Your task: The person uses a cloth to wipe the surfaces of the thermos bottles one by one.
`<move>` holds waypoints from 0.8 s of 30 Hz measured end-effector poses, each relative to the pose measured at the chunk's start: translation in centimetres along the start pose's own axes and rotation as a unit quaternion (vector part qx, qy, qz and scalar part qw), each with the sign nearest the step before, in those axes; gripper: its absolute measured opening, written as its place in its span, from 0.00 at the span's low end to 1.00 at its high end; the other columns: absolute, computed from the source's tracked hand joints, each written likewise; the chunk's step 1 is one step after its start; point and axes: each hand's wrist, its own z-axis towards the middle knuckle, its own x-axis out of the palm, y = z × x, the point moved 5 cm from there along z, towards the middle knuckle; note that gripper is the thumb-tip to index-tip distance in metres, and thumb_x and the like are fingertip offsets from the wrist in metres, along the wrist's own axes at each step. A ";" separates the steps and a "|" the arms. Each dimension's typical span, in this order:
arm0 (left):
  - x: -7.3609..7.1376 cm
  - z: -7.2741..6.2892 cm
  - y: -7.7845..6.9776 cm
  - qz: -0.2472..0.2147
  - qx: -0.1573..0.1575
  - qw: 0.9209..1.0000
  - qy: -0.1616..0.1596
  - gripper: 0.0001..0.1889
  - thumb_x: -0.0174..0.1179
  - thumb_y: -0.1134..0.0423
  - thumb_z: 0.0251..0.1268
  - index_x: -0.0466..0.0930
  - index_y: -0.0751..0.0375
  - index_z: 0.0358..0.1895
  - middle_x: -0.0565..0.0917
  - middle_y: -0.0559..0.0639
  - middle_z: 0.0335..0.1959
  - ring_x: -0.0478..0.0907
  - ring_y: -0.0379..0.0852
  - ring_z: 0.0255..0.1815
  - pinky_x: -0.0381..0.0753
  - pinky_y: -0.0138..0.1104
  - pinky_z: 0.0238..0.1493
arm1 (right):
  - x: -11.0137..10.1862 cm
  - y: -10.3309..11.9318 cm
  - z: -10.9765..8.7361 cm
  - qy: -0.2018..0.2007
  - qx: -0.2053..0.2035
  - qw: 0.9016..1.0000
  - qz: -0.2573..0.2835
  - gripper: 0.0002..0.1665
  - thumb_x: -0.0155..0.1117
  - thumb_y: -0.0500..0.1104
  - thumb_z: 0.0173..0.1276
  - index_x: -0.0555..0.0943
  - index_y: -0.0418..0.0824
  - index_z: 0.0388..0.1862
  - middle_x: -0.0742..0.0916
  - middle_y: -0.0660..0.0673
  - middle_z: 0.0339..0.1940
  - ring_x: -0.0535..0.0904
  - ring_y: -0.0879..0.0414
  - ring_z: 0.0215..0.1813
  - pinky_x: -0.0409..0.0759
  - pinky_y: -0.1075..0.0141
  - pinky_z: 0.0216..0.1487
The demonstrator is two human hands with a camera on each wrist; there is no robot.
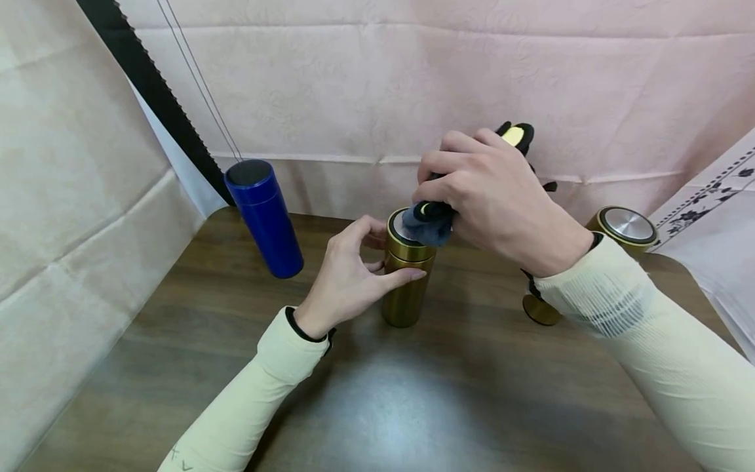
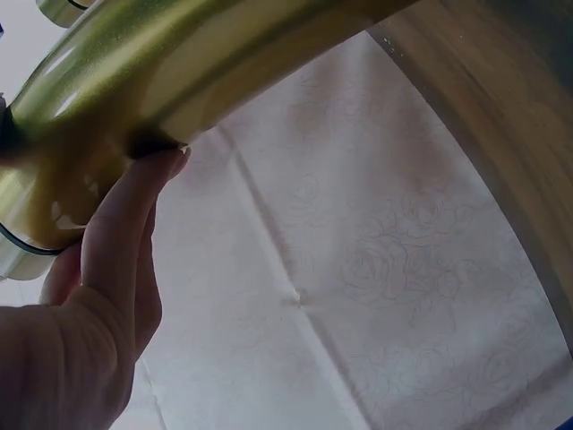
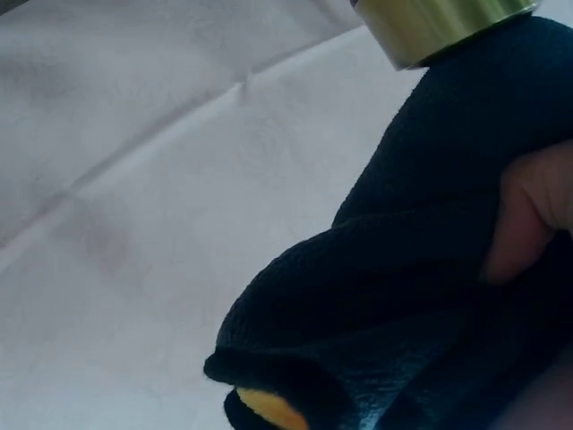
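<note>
A gold thermos (image 1: 407, 288) with a silver-topped lid stands upright on the table. My left hand (image 1: 354, 275) grips it near the top, thumb across the front and fingers round the back. In the left wrist view those fingers (image 2: 116, 233) lie along the thermos's gold side (image 2: 206, 63). Above the lid my right hand (image 1: 483, 190) holds a bunched dark blue cloth (image 1: 429, 226) with black and yellow edging. The cloth covers part of the lid's top. In the right wrist view the cloth (image 3: 394, 260) touches the gold rim (image 3: 439, 27).
To the left stands a blue thermos (image 1: 265, 219) with a dark top. Another gold thermos (image 1: 628, 226) stands at the right, partly behind the right forearm, and a gold base (image 1: 539, 311) shows below that wrist. Pale cloth (image 1: 377, 92) hangs behind the wooden table (image 1: 295, 406).
</note>
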 end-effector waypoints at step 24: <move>-0.1 0.2 -0.2 0.015 -0.022 1.000 0.011 0.26 0.84 0.57 0.44 0.79 0.54 0.45 0.86 0.44 0.45 0.85 0.40 0.43 0.89 0.33 0.41 | 0.0 0.2 0.1 0.029 -0.027 0.998 -0.056 0.14 0.75 0.28 0.50 0.88 0.47 0.28 0.85 0.51 0.31 0.75 0.48 0.41 0.70 0.52 0.40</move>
